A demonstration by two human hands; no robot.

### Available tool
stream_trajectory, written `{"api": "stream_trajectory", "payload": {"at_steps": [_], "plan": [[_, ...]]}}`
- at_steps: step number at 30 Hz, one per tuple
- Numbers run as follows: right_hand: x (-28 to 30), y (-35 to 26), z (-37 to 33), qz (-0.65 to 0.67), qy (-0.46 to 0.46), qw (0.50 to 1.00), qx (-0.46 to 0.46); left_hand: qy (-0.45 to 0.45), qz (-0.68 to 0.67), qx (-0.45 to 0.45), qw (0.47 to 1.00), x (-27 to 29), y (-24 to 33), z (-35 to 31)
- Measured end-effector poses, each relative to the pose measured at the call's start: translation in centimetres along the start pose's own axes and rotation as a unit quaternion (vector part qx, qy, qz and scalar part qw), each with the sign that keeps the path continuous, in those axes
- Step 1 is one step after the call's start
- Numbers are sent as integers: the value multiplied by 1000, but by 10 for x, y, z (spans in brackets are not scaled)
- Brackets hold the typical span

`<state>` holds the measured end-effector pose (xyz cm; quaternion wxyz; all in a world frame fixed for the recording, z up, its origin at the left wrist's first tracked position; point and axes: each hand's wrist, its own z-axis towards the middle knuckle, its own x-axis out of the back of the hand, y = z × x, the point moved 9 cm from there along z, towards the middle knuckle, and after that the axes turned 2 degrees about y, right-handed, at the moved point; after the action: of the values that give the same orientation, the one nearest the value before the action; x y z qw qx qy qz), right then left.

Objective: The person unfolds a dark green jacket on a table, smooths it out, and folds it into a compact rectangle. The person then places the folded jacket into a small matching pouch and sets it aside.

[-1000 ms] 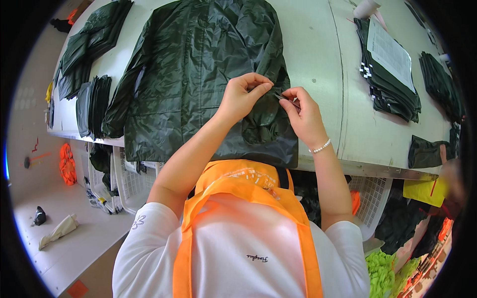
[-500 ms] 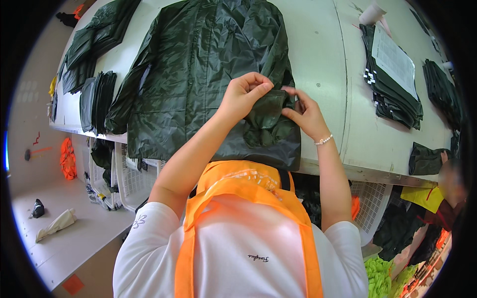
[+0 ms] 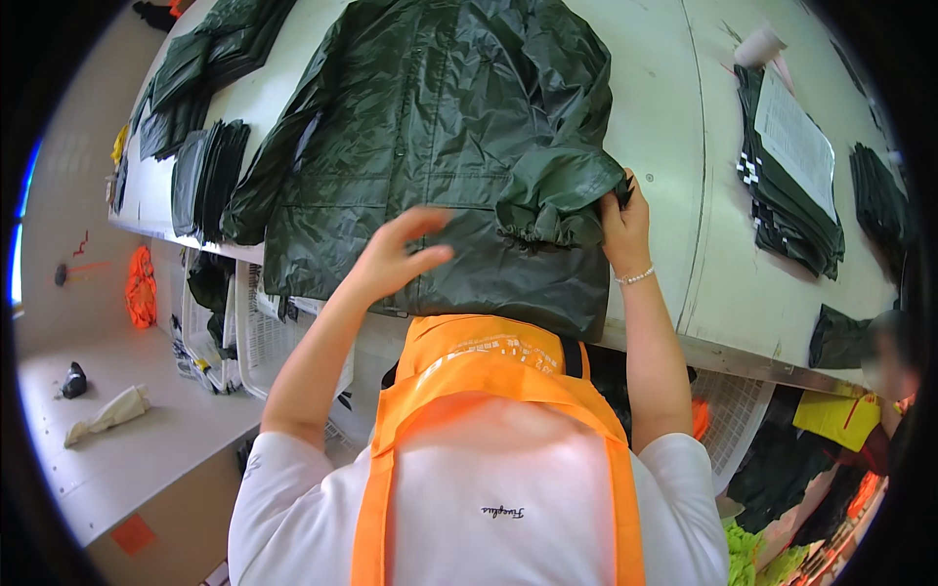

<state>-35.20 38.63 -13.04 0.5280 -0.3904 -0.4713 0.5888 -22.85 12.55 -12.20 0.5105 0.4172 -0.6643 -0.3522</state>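
The jacket is a dark green, slick, shiny synthetic-looking jacket (image 3: pixel 371 146), lying front up on a pale, smooth-topped table (image 3: pixel 650 117), right under and beyond both hands. It's creased all over and catches the light in glossy streaks. A straight closure strip runs up the middle, away from the left hand (image 3: pixel 399 256), and a seam crosses the front just beyond that hand. One dark green, puffy sleeve (image 3: pixel 562 186) is bent down over the front between the hands, with a gathered, elastic-looking cuff (image 3: pixel 535 232).

Hands are well apart. The left is loose, fingers and thumb parted, above the lower front; can't tell if it's touching. The right hand (image 3: pixel 626 217) is pinching the sleeve's outer edge, with a pale beaded bracelet (image 3: pixel 635 276) on that wrist.

As for writing, the bright orange cloth apron (image 3: pixel 479 337) nearer the body than the hands has pale printing, and the white short-sleeved shirt (image 3: pixel 508 459) has a short line of dark script. Off to the right of the right hand, a white printed paper sheet (image 3: pixel 796 146) sits on a dark folded fabric stack (image 3: pixel 801 239) with small white tags (image 3: pixel 747 168) along its edge. Print there is too tiny to read.
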Motion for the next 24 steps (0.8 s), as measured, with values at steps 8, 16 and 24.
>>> {"api": "stream_trajectory", "payload": {"at_steps": [8, 16, 24], "plan": [[16, -14, 9, -170, 45, 983, -48, -135, -37, -116, 983, -104, 90, 95], [-43, -65, -32, -61, -56, 996, -28, 324, 128, -50, 936, -35, 51, 135], [83, -22, -4, -241, 191, 951, -28, -157, -174, -48, 971, -138, 85, 45]]}}
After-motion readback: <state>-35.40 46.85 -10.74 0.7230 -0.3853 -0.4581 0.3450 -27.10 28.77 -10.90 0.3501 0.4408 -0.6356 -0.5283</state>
